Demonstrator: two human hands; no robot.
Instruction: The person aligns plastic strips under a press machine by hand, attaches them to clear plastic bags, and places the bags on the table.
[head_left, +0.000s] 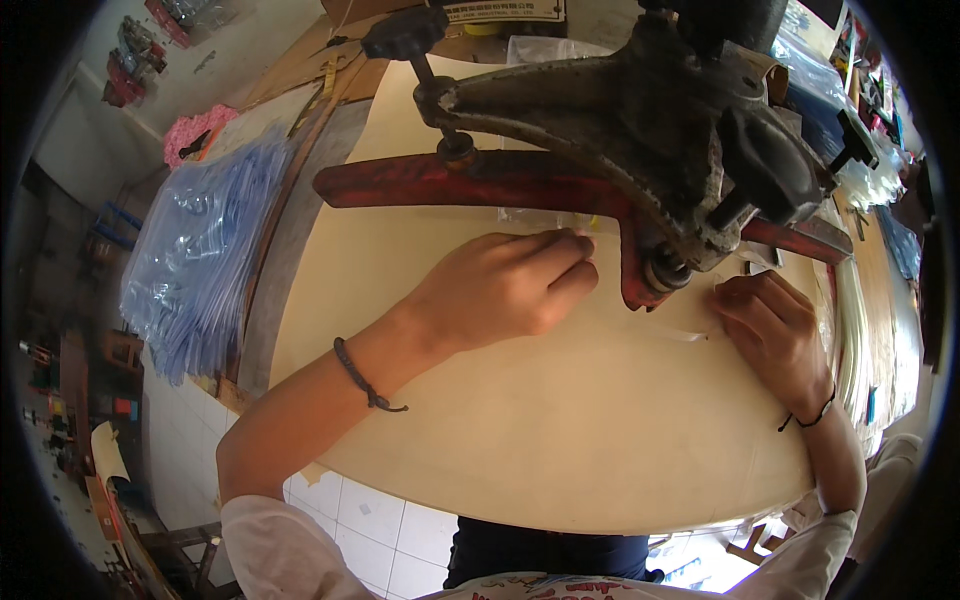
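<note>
Lying flat on the cream surface point(560, 430), a clear plastic bag point(640, 322) sits under the head of a dark cast-metal machine point(640, 110), with one end up by the red bar point(470, 182) and the other trailing toward the person's right. The left hand point(510, 285) has its fingers curled and pinched down on the bag's far edge just below the bar; the right hand point(770, 325) is half closed, fingertips pressing the near end against the surface beside the machine's round foot point(662, 270). By the look of it this piece is positioned but not yet worked, since both hands hold it in place. To the left, well apart, a large heap of similar clear blue-tinted bags point(205, 250) rests on a side bench; whether those are finished or waiting cannot be told
</note>
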